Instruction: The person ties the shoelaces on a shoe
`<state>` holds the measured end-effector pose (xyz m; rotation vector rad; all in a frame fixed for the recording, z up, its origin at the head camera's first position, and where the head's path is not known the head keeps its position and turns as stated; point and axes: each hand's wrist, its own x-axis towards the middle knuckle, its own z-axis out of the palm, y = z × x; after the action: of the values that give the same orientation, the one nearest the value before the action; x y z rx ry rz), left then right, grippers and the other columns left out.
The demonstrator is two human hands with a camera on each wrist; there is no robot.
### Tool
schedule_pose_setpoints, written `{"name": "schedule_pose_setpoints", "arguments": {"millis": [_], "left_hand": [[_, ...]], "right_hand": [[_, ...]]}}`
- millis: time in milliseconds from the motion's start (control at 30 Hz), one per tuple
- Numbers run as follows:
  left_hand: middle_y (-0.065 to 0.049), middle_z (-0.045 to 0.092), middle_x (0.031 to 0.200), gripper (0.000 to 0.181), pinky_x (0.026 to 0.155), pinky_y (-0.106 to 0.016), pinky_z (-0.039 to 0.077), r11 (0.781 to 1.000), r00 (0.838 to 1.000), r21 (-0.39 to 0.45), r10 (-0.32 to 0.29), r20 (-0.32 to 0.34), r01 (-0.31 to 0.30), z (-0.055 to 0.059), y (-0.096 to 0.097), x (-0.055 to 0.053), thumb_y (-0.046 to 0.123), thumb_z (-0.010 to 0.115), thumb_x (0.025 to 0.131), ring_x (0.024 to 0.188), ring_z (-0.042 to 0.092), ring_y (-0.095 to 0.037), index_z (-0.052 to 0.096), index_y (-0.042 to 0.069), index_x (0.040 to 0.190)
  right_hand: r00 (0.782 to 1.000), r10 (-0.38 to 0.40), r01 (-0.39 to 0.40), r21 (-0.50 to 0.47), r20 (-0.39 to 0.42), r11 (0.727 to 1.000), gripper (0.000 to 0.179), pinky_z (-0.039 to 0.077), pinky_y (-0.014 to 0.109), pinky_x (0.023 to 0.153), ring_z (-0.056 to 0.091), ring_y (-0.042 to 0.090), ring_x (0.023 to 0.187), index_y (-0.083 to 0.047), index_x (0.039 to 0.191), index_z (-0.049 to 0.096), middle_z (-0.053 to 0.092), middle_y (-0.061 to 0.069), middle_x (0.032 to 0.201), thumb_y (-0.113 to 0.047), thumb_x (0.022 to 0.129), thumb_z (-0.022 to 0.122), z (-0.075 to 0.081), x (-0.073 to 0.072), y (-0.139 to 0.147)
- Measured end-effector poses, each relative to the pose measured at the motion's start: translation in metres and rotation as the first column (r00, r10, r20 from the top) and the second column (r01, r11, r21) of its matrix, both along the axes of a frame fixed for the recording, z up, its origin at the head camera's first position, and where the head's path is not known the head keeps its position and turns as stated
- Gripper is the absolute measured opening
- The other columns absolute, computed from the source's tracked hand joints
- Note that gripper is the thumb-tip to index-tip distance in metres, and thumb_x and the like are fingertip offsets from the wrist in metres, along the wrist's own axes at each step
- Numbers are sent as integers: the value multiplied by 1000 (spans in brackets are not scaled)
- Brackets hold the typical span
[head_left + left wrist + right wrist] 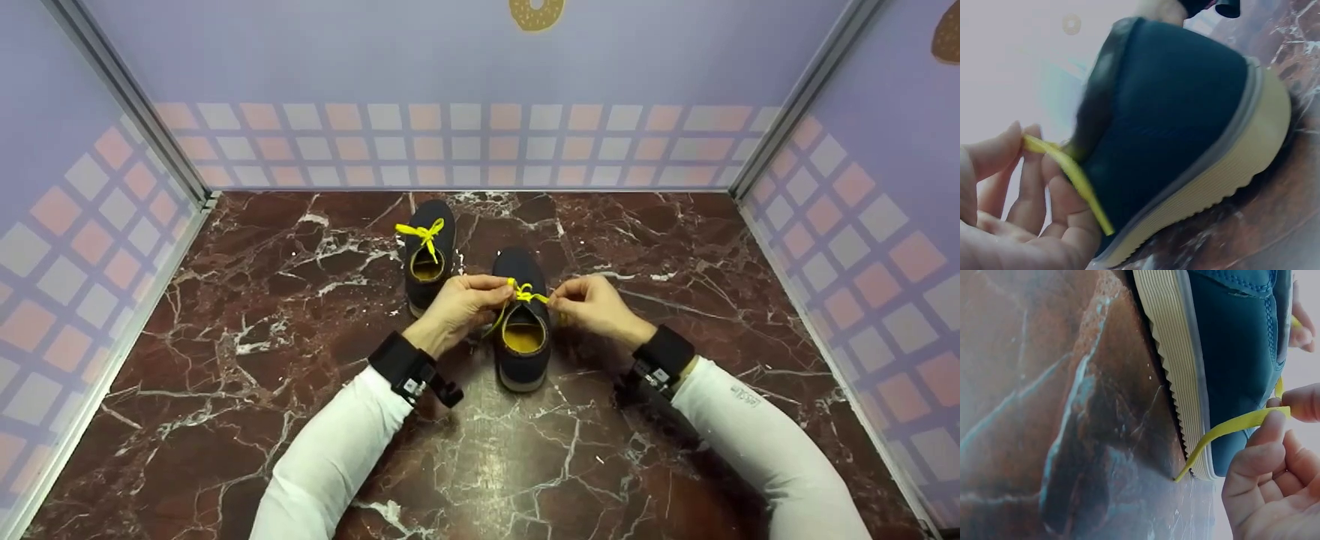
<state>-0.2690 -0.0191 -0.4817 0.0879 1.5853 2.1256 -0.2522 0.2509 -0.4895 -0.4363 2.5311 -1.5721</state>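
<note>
While a second navy shoe (429, 255) with its yellow bow already tied stands just behind and to the left, a person's two hands work over the nearer navy shoe (522, 330) on the marble tabletop (262, 337). Left hand (459, 306) and right hand (592, 304) each pinch a strand of the yellow lace (527, 293) between thumb and fingertips, directly above the shoe's opening. Inside that opening only a yellow lining (523, 339) shows. White sleeves reach toward the shoe from the near edge
</note>
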Motion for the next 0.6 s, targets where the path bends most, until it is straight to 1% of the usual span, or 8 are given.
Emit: {"name": "schedule_pose_setpoints", "arguments": {"millis": [67,167,300,367,467,600], "left_hand": [[9,83,89,17,67,-19,55,999,999,-7,43,-21,-43,-2,4,1,1,77,104,79,73,-5,89,11,112],[9,84,93,17,68,-20,55,996,994,-14,82,-66,-83,-4,10,3,3,80,102,80,73,-4,88,7,116],[7,88,100,28,69,-19,55,995,986,-10,97,-134,-100,-6,15,6,4,80,102,86,78,-2,81,-4,129],[5,88,100,31,68,-18,54,994,981,-1,110,-161,-112,-7,17,6,4,80,103,87,79,-2,78,-8,131],[4,88,94,26,65,-17,53,988,967,-4,149,-205,-153,-9,20,6,2,82,101,82,78,-3,80,-10,124],[4,86,88,19,69,-17,57,980,952,-24,184,-246,-196,-10,22,6,0,83,98,78,78,-3,82,-10,115]], "right_hand": [[1000,5,-5,-1,4,1000,21,48,16,55,63,7,58,18,105,77,75,8,76,-1,102,69,1,0,0],[1000,16,-16,3,4,1000,20,47,16,54,62,6,57,16,104,78,75,6,76,-2,102,69,2,1,1],[999,16,-16,-17,30,1000,21,46,16,52,59,6,54,16,105,78,74,4,75,-1,104,67,2,3,4],[999,7,-6,-37,50,999,22,45,16,51,58,5,53,17,106,77,74,0,74,-1,104,66,3,3,5],[997,0,5,-61,75,998,25,44,16,50,56,4,53,19,109,76,73,-5,73,-3,105,66,4,4,7],[994,13,-5,-81,109,997,29,46,18,52,56,4,54,21,113,74,72,-8,72,-7,107,67,6,7,9]]}}
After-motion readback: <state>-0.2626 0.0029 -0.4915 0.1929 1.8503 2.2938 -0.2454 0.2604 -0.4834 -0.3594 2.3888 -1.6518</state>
